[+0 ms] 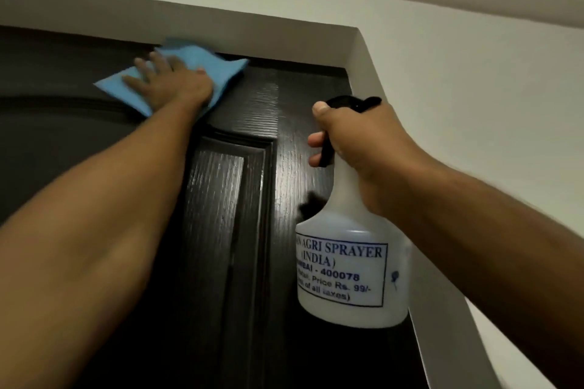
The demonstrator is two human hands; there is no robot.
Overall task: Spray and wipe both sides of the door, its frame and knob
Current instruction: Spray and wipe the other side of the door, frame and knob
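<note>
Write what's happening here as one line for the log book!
step: wiping door top | left hand: flat on blue cloth against door | right hand: grips spray bottle | knob: not in view

Two bare forearms without sleeves, watch or rings; left hand at eleven o'clock, right hand at two o'clock.

Door – dark brown, wood-grain, glossy, raised panel moulding; shut within frame, seen from below. Frame – pale grey, top rail and right jamb meeting at upper-right corner. Blue cloth spread flat against door's top edge, upper corner reaching frame. Spray bottle – translucent white, black trigger head, blue-printed label; upright in front of door's right side, just beside jamb.
</note>
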